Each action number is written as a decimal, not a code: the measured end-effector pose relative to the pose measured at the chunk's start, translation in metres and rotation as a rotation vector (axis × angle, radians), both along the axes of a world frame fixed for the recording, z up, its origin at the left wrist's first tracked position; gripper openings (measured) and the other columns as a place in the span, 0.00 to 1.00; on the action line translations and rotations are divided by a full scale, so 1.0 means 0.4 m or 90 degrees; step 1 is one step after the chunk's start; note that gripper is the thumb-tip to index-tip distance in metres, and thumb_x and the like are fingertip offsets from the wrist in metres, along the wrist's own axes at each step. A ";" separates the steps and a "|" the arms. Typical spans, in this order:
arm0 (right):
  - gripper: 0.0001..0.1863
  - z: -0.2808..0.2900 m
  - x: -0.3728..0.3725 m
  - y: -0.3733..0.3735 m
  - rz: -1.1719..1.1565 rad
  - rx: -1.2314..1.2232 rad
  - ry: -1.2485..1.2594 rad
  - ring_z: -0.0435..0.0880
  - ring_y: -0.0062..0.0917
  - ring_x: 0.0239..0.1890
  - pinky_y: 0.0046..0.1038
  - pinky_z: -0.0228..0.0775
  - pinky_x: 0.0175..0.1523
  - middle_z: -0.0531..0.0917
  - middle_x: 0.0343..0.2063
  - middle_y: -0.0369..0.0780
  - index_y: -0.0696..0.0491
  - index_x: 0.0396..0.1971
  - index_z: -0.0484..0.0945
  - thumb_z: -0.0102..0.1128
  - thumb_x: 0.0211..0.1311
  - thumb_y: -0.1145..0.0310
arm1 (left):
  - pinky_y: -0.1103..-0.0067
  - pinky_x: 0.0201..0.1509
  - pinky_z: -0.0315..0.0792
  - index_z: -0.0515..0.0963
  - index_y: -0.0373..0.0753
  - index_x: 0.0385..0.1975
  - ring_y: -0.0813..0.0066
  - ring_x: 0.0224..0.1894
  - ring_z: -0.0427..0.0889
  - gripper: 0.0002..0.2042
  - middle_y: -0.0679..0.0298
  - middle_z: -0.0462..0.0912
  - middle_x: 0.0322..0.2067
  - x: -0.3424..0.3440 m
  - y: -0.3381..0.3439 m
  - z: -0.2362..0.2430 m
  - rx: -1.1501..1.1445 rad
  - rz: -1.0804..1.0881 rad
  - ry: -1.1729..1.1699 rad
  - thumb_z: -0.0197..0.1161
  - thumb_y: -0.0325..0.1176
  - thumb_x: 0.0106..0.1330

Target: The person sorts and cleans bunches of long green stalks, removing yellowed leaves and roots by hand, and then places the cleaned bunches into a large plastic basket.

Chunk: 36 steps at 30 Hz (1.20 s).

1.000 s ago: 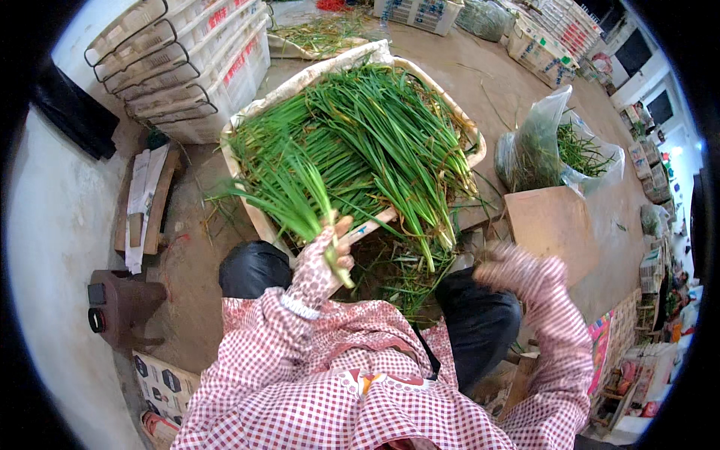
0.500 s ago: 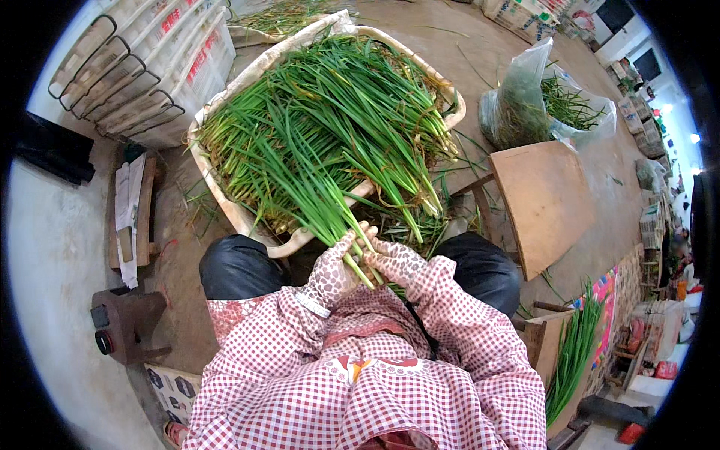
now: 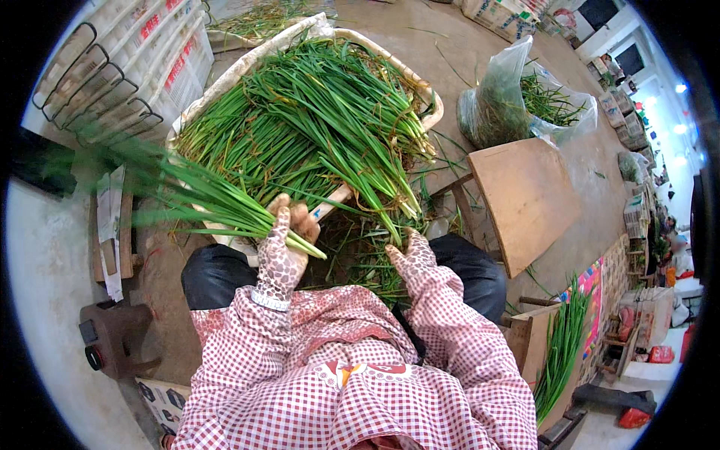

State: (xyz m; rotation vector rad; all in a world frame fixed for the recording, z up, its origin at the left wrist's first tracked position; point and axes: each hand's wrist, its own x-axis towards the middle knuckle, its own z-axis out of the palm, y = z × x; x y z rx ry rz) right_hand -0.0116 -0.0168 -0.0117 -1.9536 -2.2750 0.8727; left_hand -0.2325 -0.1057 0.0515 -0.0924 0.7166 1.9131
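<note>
My left hand (image 3: pixel 283 251), in a spotted glove with bare fingertips, is closed around a bunch of garlic chives (image 3: pixel 251 217). The pale stem ends point right and the leaves trail left, blurred by motion. Lower right of the big heap of garlic chives (image 3: pixel 322 112), my right hand (image 3: pixel 412 255) has thumb and forefinger apart, close to the stem end of a chive hanging over the rim. I cannot see it grip anything. The heap fills a whitish tub (image 3: pixel 250 64) in front of my knees.
Loose leaves (image 3: pixel 367 262) litter the ground between my knees. Right of the tub stand a wooden board seat (image 3: pixel 525 202) and a clear bag of greens (image 3: pixel 495 105). More chives (image 3: pixel 559 352) lie at lower right. Stacked white crates (image 3: pixel 161 52) and a brown stool (image 3: pixel 120 334) are on the left.
My hands, together at the bunch before, are now apart. The left has swung the chives leftward, their leaves now pointing left; the right has let go and moved right.
</note>
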 end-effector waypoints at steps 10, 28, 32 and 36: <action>0.21 0.131 -0.036 -0.057 -0.390 -0.647 0.848 0.65 0.24 0.14 0.31 0.63 0.26 0.64 0.08 0.32 0.55 0.28 0.71 0.41 0.62 0.51 | 0.86 0.18 0.61 0.71 0.43 0.39 0.87 0.13 0.62 0.08 0.76 0.64 0.13 0.052 -0.093 -0.041 -0.110 -0.083 -0.165 0.52 0.35 0.63; 0.16 0.083 -0.022 -0.206 -0.021 -0.564 0.481 0.74 0.16 0.21 0.19 0.64 0.25 0.79 0.23 0.35 0.55 0.37 0.76 0.51 0.59 0.58 | 0.91 0.19 0.63 0.66 0.40 0.50 0.88 0.18 0.65 0.16 0.65 0.76 0.39 0.144 -0.129 -0.064 -0.311 -0.278 0.063 0.53 0.32 0.62; 0.20 0.172 -0.052 -0.213 -0.004 -0.632 0.506 0.74 0.14 0.28 0.16 0.66 0.31 0.79 0.30 0.34 0.54 0.41 0.76 0.55 0.56 0.53 | 0.89 0.17 0.62 0.70 0.37 0.41 0.88 0.17 0.65 0.11 0.63 0.78 0.37 0.134 -0.090 -0.065 -0.269 -0.382 0.127 0.54 0.34 0.61; 0.22 0.169 -0.036 -0.150 0.177 -0.455 0.251 0.77 0.22 0.34 0.22 0.69 0.37 0.79 0.32 0.41 0.56 0.41 0.74 0.60 0.52 0.55 | 0.90 0.16 0.62 0.72 0.37 0.41 0.89 0.16 0.65 0.13 0.68 0.77 0.28 0.130 -0.089 -0.061 -0.238 -0.371 -0.019 0.55 0.35 0.59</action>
